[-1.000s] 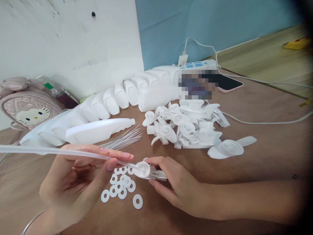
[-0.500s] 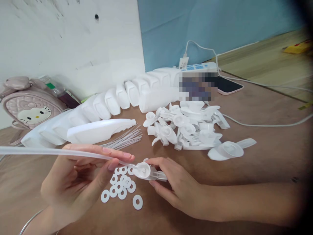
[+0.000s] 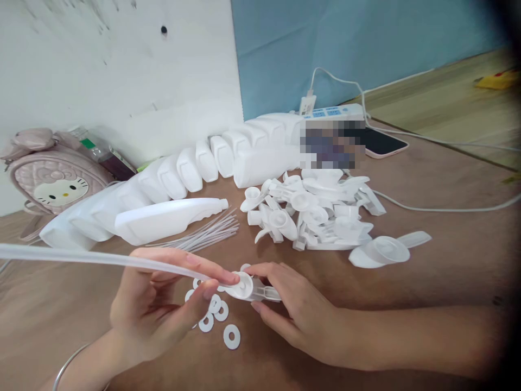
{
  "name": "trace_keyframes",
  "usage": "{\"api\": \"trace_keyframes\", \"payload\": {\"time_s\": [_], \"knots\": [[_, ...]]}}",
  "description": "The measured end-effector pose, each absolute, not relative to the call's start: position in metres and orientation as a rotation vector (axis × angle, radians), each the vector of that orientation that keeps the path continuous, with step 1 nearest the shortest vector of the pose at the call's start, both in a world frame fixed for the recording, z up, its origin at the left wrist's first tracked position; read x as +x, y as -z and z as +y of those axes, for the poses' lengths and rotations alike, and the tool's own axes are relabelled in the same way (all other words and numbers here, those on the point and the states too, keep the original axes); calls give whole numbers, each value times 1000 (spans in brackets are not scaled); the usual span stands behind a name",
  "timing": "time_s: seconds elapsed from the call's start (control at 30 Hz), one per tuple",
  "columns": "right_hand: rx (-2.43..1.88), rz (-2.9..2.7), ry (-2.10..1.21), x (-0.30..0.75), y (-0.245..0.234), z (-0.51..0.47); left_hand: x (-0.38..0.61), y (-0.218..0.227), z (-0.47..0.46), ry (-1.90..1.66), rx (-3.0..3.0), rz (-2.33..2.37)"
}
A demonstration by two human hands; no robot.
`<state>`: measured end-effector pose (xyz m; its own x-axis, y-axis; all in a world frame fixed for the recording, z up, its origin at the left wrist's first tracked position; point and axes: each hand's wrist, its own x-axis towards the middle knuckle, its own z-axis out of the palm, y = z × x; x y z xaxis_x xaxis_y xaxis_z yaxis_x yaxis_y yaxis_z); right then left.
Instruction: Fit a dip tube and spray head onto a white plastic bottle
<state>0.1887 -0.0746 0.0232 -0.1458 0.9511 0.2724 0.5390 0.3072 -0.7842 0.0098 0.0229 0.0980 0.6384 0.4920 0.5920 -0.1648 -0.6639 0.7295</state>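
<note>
The left hand (image 3: pixel 163 304) pinches a clear tube (image 3: pixel 93 257), its tip meeting the spray cap (image 3: pixel 252 287) pinched by the right hand (image 3: pixel 301 309).

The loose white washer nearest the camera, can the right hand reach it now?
Probably not at once: the right hand is gripping the white trigger cap. The washer lies uncovered on the table, close to its fingers.

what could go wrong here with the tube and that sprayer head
1. The clear tube is long and sticks out far past the left hand, so it could bend or slip off the trigger sprayer head held by the right hand.
2. Loose white washers lie right under the hands and could get knocked around.
3. The pile of sprayer heads sits close behind and could be nudged.
</note>
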Motion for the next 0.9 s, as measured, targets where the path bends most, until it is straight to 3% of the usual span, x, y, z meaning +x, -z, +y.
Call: {"api": "trace_keyframes", "payload": {"time_s": [0.2,0.53,0.9], "knots": [[-1316,-1813,-664,189,-23,-73,16,-68,35,-972,2091,130],[-1333,-1837,-648,189,-22,-74,29,-63,44,-788,2389,125],[-1315,-1829,-686,190,-20,-73,30,-41,43,-771,2115,157]]}}
